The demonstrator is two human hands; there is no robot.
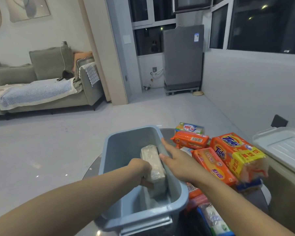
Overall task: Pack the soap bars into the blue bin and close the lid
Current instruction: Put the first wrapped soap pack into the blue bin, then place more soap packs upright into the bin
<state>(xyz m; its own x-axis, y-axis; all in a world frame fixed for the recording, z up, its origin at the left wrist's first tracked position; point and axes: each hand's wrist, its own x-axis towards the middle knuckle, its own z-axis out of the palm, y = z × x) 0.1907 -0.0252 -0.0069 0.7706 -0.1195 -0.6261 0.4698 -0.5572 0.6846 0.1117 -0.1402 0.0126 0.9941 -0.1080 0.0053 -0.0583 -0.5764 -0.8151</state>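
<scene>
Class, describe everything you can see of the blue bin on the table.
The blue bin is a deep, rectangular tub of what looks like smooth plastic, with a rolled rim and no lid on. It stands upright on the glass table. The left hand reaches inside, holding a clear-wrapped pale soap bar on edge against the right wall. The right hand rests on the right rim.

Grey-green sofa (pixel 41 79) far left against wall, pale knitted throw (pixel 36 92) draped over seat, checked cloth (pixel 92 74) hung on its right arm. Small dark object (pixel 66 75) on seat, too small to identify. Framed artwork (pixel 26 8) on wall above. Grey appliance (pixel 183 57) far centre on low stand, dark windows (pixel 266 23) behind and right. Pale tiled floor (pixel 58 142) between. Round glass table (pixel 90 169) near.
</scene>
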